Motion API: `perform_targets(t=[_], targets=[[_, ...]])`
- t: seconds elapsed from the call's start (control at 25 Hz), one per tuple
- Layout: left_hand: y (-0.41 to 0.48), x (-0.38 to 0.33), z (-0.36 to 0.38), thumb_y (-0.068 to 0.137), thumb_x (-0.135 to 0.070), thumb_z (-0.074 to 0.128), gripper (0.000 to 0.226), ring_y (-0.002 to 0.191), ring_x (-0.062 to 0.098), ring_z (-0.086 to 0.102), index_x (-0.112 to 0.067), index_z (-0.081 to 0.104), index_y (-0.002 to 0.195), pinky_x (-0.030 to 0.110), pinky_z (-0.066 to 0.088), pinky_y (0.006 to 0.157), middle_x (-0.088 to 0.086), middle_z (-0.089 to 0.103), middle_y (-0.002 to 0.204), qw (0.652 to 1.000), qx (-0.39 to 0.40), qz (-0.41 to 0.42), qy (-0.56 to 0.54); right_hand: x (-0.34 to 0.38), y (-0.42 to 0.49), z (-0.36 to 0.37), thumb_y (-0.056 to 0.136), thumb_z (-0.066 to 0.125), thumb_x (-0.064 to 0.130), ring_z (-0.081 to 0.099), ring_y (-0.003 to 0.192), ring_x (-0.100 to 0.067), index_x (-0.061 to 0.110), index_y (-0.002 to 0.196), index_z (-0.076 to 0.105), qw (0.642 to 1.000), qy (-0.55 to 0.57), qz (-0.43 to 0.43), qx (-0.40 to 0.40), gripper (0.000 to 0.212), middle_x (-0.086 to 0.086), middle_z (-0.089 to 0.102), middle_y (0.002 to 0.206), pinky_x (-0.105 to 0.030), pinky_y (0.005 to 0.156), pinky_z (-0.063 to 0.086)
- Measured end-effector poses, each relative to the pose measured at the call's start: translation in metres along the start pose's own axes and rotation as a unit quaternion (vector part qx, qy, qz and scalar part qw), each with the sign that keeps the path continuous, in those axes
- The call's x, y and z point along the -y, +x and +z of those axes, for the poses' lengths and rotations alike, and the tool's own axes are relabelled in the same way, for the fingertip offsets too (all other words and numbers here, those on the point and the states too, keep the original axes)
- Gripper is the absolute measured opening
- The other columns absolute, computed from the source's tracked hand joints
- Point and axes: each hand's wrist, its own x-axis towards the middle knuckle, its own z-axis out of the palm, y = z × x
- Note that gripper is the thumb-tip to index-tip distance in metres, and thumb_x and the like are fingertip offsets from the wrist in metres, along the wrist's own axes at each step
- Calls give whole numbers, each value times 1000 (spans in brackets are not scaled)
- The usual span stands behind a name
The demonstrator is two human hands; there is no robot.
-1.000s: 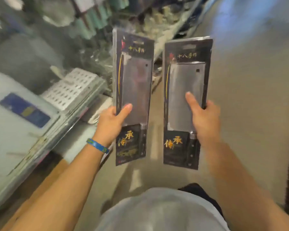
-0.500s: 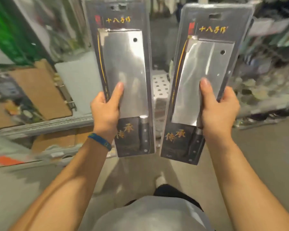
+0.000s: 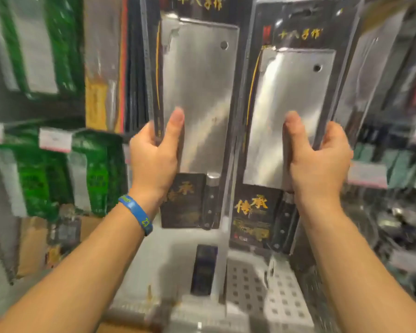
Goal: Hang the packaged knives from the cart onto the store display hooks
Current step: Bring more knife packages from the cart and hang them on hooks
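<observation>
I hold two packaged cleavers upright in front of the store display. My left hand [image 3: 154, 159], with a blue wristband, grips the left packaged cleaver [image 3: 197, 92] by its left edge, thumb on the blade. My right hand [image 3: 315, 159] grips the right packaged cleaver [image 3: 296, 104] by its right edge. Each pack is black card with gold characters under clear plastic, with a hang slot at the top. The left pack's top runs out of view. The display hooks are hidden behind the packs.
Green packaged knives [image 3: 46, 44] hang on the display at left, with white price tags [image 3: 54, 139] below them. More hanging packs [image 3: 375, 80] fill the right. White perforated trays [image 3: 262, 289] and a small dark box [image 3: 203, 270] lie on the shelf below.
I have turned from the aisle toward the display and raised both packs up and closer to the hanging rows. Both grips are unchanged.
</observation>
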Motion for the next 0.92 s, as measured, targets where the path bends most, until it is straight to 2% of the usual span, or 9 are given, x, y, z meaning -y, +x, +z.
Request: perform_targets(t=[0.04, 0.12, 0.28, 0.44, 0.52, 0.64, 0.76, 0.84, 0.92], targets=[[17, -12, 7, 83, -69, 61, 59, 56, 3, 23, -23, 31, 60, 24, 24, 50, -17, 27, 58, 999, -11, 28, 9, 8, 17, 5, 86, 68, 62, 41, 60, -4, 9, 78, 55, 1000, 2, -18, -2, 56, -5, 55, 68, -27, 56, 37], [47, -29, 19, 82, -73, 59, 62, 52, 2, 23, -25, 27, 60, 23, 25, 48, -15, 26, 54, 997, -28, 72, 25, 18, 47, 10, 87, 67, 64, 46, 56, -3, 13, 75, 54, 999, 9, -50, -4, 53, -4, 57, 67, -19, 52, 37], [81, -34, 24, 73, -85, 57, 84, 61, 7, 47, -1, 59, 72, 42, 47, 61, 6, 58, 64, 997, -30, 69, 27, 23, 78, 16, 81, 60, 74, 51, 55, -11, 15, 70, 50, 999, -12, -46, 12, 60, -1, 57, 63, -34, 53, 39], [103, -27, 7, 82, -73, 58, 47, 53, -5, 56, -31, 68, 66, 10, 40, 51, -17, 65, 58, 992, -50, 99, 64, 33, 91, 27, 74, 57, 74, 48, 53, -11, 19, 66, 47, 999, -21, -36, 11, 57, 5, 51, 57, -32, 50, 33], [120, -23, -3, 82, -70, 59, 48, 60, -5, 63, -24, 71, 71, 19, 46, 59, -20, 70, 66, 992, -68, 88, 66, 34, 101, 29, 73, 59, 73, 49, 52, -6, 21, 65, 48, 999, -19, -43, 2, 54, 8, 52, 54, -30, 49, 32], [144, -23, -21, 78, -75, 57, 61, 58, -5, 62, -15, 66, 67, 28, 44, 54, -19, 69, 66, 989, -111, 68, 70, 34, 119, 29, 74, 61, 75, 54, 60, -7, 18, 71, 55, 998, -22, -52, -32, 58, 9, 60, 63, -27, 52, 37], [159, -30, -36, 81, -71, 57, 48, 50, -7, 56, -29, 65, 59, 20, 37, 49, -22, 62, 55, 988, -119, 72, 67, 43, 133, 39, 76, 65, 76, 55, 63, -10, 19, 73, 55, 997, -4, -49, -60, 58, 8, 60, 69, -27, 52, 36], [169, -33, -40, 82, -70, 59, 36, 49, -5, 56, -42, 67, 60, 23, 39, 50, -19, 63, 54, 990, -105, 75, 62, 51, 135, 52, 78, 64, 74, 54, 62, -11, 20, 73, 55, 998, 2, -48, -47, 55, 6, 59, 69, -27, 50, 35], [179, -31, -43, 79, -74, 60, 37, 52, -1, 59, -40, 69, 65, 29, 43, 53, -13, 66, 58, 991, -88, 81, 56, 52, 134, 64, 79, 61, 71, 49, 57, -14, 19, 68, 50, 997, -2, -53, -49, 54, 4, 54, 63, -29, 48, 33]])
